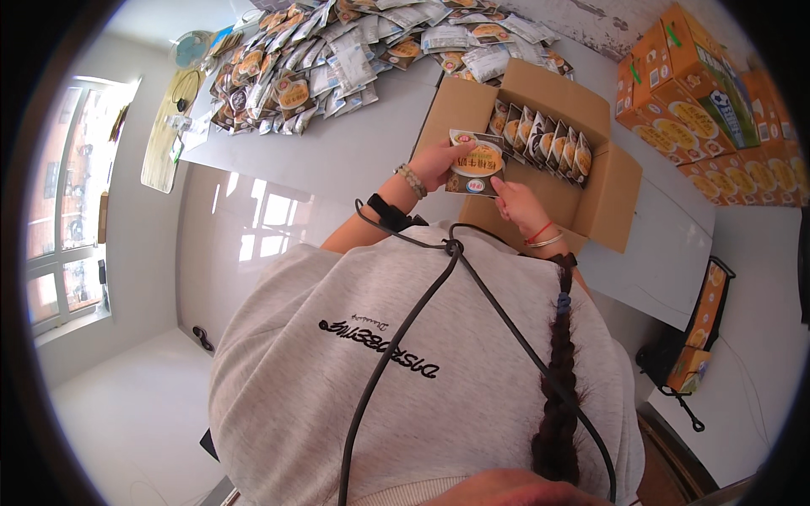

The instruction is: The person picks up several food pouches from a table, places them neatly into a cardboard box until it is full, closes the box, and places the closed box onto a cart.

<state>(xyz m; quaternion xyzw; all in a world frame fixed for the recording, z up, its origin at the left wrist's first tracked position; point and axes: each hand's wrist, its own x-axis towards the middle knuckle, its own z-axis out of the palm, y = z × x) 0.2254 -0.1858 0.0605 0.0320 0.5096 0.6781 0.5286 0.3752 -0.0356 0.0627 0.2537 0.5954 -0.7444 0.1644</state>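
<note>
A printed brown-and-orange pouch (478, 166) is held flat between both hands. My left hand (438, 166) grips its left edge, thumb on the printed front. At the lower right corner, my right hand (520, 205) pinches it between thumb and fingers. Both hands are beside and partly over an open cardboard box (560, 85) with its flaps folded out. Inside, along the far side, a row of similar pouches (543, 140) stands on edge. A large heap of pouches (294, 95), some with silver-white backs showing, lies on the table beyond and to the left.
Orange printed cartons (680, 95) are stacked at the back right, against the wall. The grey table (354, 136) runs under the box and heap. A wooden board (166, 136) is at the far left. Another orange carton (690, 368) sits on a black-framed cart at lower right.
</note>
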